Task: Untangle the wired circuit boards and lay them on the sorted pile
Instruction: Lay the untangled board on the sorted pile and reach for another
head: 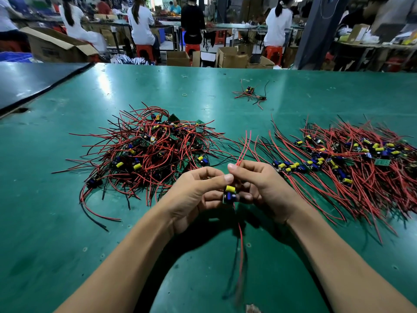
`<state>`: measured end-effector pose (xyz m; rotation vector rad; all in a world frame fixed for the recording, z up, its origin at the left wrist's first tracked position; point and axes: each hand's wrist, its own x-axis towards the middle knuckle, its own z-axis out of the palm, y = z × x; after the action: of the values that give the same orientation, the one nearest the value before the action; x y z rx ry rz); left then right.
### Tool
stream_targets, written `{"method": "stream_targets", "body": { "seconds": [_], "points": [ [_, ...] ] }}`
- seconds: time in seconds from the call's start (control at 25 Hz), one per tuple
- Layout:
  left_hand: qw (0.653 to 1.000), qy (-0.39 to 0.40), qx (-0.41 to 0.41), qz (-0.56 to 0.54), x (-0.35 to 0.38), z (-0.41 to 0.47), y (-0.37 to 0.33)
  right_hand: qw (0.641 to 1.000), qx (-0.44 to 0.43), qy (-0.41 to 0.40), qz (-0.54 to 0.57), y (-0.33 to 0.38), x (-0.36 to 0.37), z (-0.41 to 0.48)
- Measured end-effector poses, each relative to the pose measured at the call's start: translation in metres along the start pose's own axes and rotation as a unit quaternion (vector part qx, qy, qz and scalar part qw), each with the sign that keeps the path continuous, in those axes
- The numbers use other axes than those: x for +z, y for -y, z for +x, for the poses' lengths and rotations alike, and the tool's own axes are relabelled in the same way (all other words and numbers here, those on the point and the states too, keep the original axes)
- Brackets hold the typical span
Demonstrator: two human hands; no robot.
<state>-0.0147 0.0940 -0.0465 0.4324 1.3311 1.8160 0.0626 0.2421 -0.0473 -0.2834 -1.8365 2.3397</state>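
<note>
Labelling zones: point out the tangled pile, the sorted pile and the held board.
tangled pile (149,152): head view, heap's middle.
sorted pile (352,159): head view, row of boards.
held circuit board (231,196): head view, blue component.

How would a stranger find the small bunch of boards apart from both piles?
On the green table, look beyond the tangled pile and the sorted pile, toward the far edge. The small bunch lies alone there, with only a few boards and wires.
</note>
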Motion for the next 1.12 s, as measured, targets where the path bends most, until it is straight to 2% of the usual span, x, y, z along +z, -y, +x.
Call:
{"method": "stream_targets", "body": {
  "seconds": [0.12,0.28,0.44,0.6,0.8,0.88,1.0,1.12],
  "points": [
    [0.999,-0.015,-0.02,0.034,0.002,-0.001,0.001,0.994,-0.045,-0.042,-0.091,-0.003,-0.003,0.001],
    [0.996,-0.029,-0.031,0.075,0.003,-0.001,0.001,0.988,-0.061,-0.078,-0.118,-0.007,-0.007,0.003],
    [0.995,0.018,-0.042,0.085,0.002,-0.005,0.0,0.987,-0.094,-0.096,-0.086,-0.008,-0.01,0.008],
    [0.991,0.076,-0.066,0.089,0.001,-0.008,-0.003,0.978,-0.134,-0.152,-0.051,-0.01,-0.013,0.014],
    [0.99,0.084,-0.074,0.089,0.001,-0.008,-0.004,0.963,-0.141,-0.217,-0.073,-0.014,-0.012,0.014],
    [0.99,0.084,-0.07,0.088,0.003,-0.009,-0.002,0.96,-0.146,-0.232,-0.05,-0.013,-0.008,0.018],
    [0.991,0.072,-0.057,0.094,0.004,-0.007,0.001,0.961,-0.102,-0.251,0.049,-0.009,-0.006,0.023],
    [0.992,0.057,-0.054,0.096,0.005,-0.005,0.002,0.964,-0.061,-0.244,0.092,-0.008,-0.008,0.022]
  ]
}}
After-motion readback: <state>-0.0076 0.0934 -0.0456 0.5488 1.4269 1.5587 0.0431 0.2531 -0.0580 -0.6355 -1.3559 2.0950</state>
